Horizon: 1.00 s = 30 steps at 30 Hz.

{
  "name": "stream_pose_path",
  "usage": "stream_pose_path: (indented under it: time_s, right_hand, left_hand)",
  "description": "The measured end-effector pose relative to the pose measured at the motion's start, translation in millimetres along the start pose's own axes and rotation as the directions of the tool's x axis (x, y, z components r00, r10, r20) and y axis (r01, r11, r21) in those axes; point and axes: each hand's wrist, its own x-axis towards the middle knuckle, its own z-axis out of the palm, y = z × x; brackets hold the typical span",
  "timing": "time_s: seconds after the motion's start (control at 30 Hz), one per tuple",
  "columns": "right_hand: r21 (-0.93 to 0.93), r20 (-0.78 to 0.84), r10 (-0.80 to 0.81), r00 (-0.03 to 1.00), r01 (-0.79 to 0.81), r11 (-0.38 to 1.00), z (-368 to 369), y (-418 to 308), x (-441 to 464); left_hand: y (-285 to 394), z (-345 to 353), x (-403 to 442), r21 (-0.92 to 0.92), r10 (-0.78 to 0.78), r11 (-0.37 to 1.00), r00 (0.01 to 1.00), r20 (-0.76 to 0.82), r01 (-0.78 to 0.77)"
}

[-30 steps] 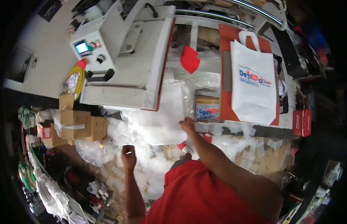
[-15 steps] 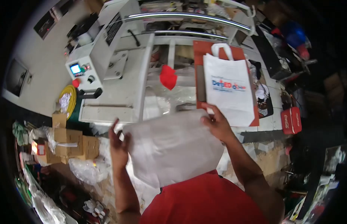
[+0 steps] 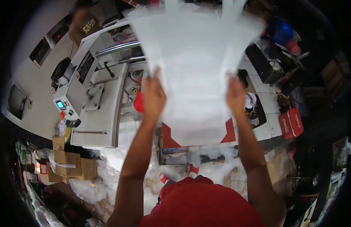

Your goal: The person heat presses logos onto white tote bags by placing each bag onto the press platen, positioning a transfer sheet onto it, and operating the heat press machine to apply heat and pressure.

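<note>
A white, motion-blurred tote bag stretches between my two hands, its handle straps reaching past the top edge of the view. My left hand grips its left side and my right hand its right side. Beneath the bag lies a red-brown board, of which only the lower corners show. No print can be made out on the bag's near face. The printed bag seen earlier on the board is out of sight, and I cannot tell whether it lies underneath.
At left stands a heat press machine with a lit control panel. Cardboard boxes and a plastic-wrapped bundle lie below it. A red cooler bag is at right. Another person is at the back left.
Both hands have moved up and away from my body with the bag, which now stands over the board with its straps upward. The view has shifted right, and another person has appeared.
</note>
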Motion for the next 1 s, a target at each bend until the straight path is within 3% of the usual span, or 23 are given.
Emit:
stream_pose_path:
  time_s: [0.03, 0.07, 0.1, 0.13, 0.17, 0.27, 0.4, 0.6, 0.67, 0.73, 0.77, 0.8, 0.83, 0.87, 0.9, 0.93, 0.97, 1.0]
  right_hand:
    - [-0.283, 0.336, 0.322, 0.885, -0.231, 0.931, 13.6, 38.4, -59.1]
    - [-0.368, 0.536, 0.540, 0.649, -0.396, 0.841, 19.8, 61.0, -105.7]
    - [-0.312, 0.578, 0.496, 0.648, -0.386, 0.868, 26.4, 88.3, -159.4]
    - [-0.373, 0.541, 0.466, 0.701, -0.297, 0.879, 15.8, 75.9, -175.2]
    - [-0.432, 0.505, 0.427, 0.750, -0.208, 0.877, 13.9, 65.5, -179.2]
    - [-0.401, 0.441, 0.413, 0.797, -0.237, 0.885, 14.8, 65.6, -186.2]
    - [-0.412, 0.471, 0.419, 0.776, -0.226, 0.883, 16.8, 67.8, -181.2]
    - [-0.375, 0.418, 0.385, 0.823, -0.230, 0.898, 17.3, 69.0, -175.0]
    - [-0.329, 0.440, 0.481, 0.758, -0.363, 0.872, 9.9, 66.7, -168.0]
    - [-0.301, 0.265, 0.533, 0.803, -0.456, 0.837, -2.5, 105.1, -197.4]
    - [-0.116, 0.045, 0.601, 0.798, -0.593, 0.797, -17.6, 120.3, -211.1]
    - [-0.100, -0.022, 0.604, 0.797, -0.602, 0.792, -42.6, 149.8, -231.8]
    - [-0.196, -0.103, 0.794, 0.598, -0.795, 0.574, -67.7, 151.3, -244.3]
    - [-0.325, -0.194, 0.808, 0.556, -0.814, 0.482, -85.9, 154.6, -269.4]
    - [-0.484, -0.182, 0.875, 0.448, -0.815, 0.317, -101.2, 166.3, -317.3]
    - [-0.588, -0.109, 0.904, 0.414, -0.760, 0.277, -107.5, 172.7, -375.5]
    - [-0.666, 0.148, 0.959, 0.242, -0.693, 0.277, -104.6, 135.3, -382.4]
    - [-0.775, 0.208, 0.823, 0.528, -0.424, 0.468, -90.6, 153.8, -466.6]
  left_hand:
    - [-19.3, 57.2, -37.1, 0.014, -0.156, 0.988, 0.968, 0.196, 0.156]
    - [-32.8, 91.9, -74.2, 0.042, -0.240, 0.969, 0.895, 0.376, 0.243]
    - [-65.7, 136.5, -120.0, 0.211, -0.289, 0.954, 0.840, 0.460, 0.212]
    - [-46.7, 127.5, -135.8, 0.304, -0.392, 0.915, 0.753, 0.529, 0.264]
    - [-41.8, 126.9, -134.8, 0.310, -0.396, 0.913, 0.754, 0.523, 0.265]
    - [-43.9, 131.5, -143.4, 0.279, -0.351, 0.928, 0.832, 0.429, 0.248]
    - [-43.2, 132.8, -144.7, 0.265, -0.383, 0.917, 0.838, 0.389, 0.297]
    - [-48.7, 139.3, -146.2, 0.258, -0.318, 0.935, 0.897, 0.307, 0.243]
    - [-48.9, 134.9, -145.5, 0.258, -0.381, 0.916, 0.867, 0.321, 0.307]
    - [-44.6, 112.6, -145.1, 0.235, -0.376, 0.918, 0.892, 0.250, 0.321]
    - [-42.0, 96.5, -150.5, 0.212, -0.376, 0.917, 0.910, 0.176, 0.337]
    - [-39.1, 74.3, -157.3, 0.109, -0.398, 0.916, 0.909, 0.128, 0.386]
    - [-43.3, 52.8, -172.3, 0.008, -0.431, 0.902, 0.898, 0.083, 0.432]
    - [-59.7, 34.7, -199.5, 0.006, -0.462, 0.886, 0.884, 0.076, 0.463]
    - [-57.3, 11.5, -220.6, 0.050, -0.517, 0.856, 0.852, 0.077, 0.515]
    - [-66.5, -5.4, -257.7, 0.094, -0.562, 0.827, 0.820, 0.106, 0.554]
    - [-79.3, -20.0, -300.3, 0.134, -0.602, 0.798, 0.789, 0.125, 0.588]
    - [-92.7, -31.3, -351.9, 0.189, -0.609, 0.792, 0.774, 0.173, 0.580]
